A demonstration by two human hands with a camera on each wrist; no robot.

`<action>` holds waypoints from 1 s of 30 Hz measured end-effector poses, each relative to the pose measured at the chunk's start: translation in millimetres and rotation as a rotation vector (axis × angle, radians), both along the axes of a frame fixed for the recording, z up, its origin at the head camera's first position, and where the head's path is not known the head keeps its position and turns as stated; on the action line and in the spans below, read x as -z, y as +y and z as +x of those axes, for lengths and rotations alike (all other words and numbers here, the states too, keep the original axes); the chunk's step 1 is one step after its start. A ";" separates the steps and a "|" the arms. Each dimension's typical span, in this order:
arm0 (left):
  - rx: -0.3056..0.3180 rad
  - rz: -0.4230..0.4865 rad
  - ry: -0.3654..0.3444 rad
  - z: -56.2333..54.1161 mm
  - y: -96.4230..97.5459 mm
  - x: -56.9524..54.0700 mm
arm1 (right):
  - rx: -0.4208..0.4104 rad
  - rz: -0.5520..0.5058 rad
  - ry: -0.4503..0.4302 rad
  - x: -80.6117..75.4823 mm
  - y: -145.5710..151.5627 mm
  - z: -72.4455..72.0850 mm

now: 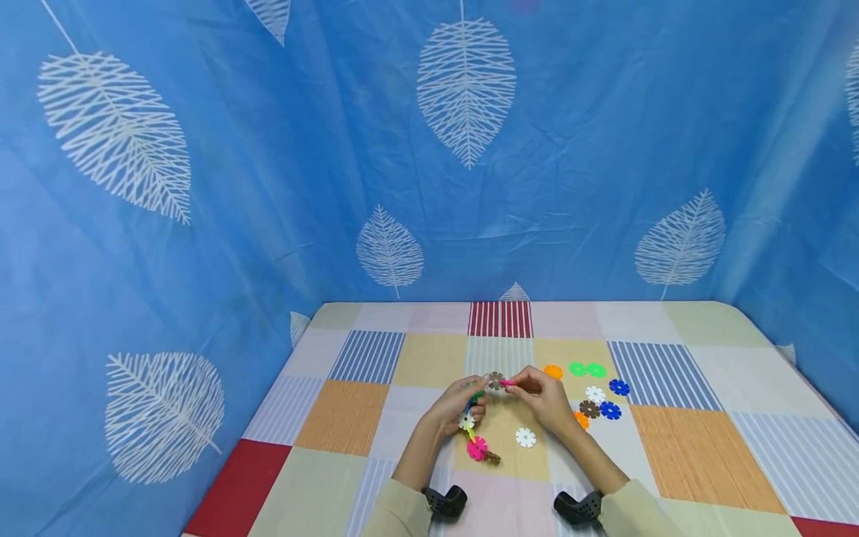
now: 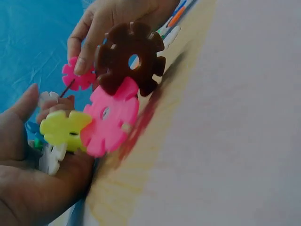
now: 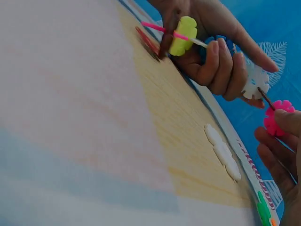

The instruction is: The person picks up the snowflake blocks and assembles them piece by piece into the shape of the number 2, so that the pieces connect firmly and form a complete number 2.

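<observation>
My left hand (image 1: 456,406) holds a chain of notched, flower-shaped plastic discs, its fingers curled round the middle. From that hand hang a white disc (image 2: 52,157), a yellow disc (image 2: 63,128), a pink disc (image 2: 115,115) and a brown disc (image 2: 115,70) at the loose end. Blue and green discs are partly hidden by the fingers. At the chain's upper end, another brown disc (image 1: 496,381) sits between the two hands. My right hand (image 1: 550,406) pinches a second pink disc (image 3: 280,117) by thumb and fingertips; it meets that brown disc's edge.
A loose white disc (image 1: 526,437) lies on the patchwork cloth (image 1: 376,477) between the forearms. Right of the right hand lie more discs: orange (image 1: 553,371), green (image 1: 596,371), white (image 1: 594,394), blue (image 1: 620,387) and brown (image 1: 589,409). Blue leaf-printed curtains (image 1: 288,149) surround the table.
</observation>
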State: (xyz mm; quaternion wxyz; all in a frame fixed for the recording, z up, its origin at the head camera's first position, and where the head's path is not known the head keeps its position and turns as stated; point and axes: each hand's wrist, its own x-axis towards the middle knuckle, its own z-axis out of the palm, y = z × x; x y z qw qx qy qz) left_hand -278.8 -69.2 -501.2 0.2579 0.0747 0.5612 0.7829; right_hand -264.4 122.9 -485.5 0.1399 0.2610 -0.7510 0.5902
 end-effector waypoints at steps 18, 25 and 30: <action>-0.210 0.224 0.069 -5.9 -6.4 3.1 | 0.230 -0.219 -0.086 26.1 6.5 -17.3; -0.265 0.155 0.064 -7.6 -9.8 0.6 | 0.015 -0.237 -0.173 28.8 10.4 -17.8; -0.287 0.124 0.062 -7.4 -12.9 -0.6 | -0.099 -0.209 -0.153 29.5 11.4 -18.8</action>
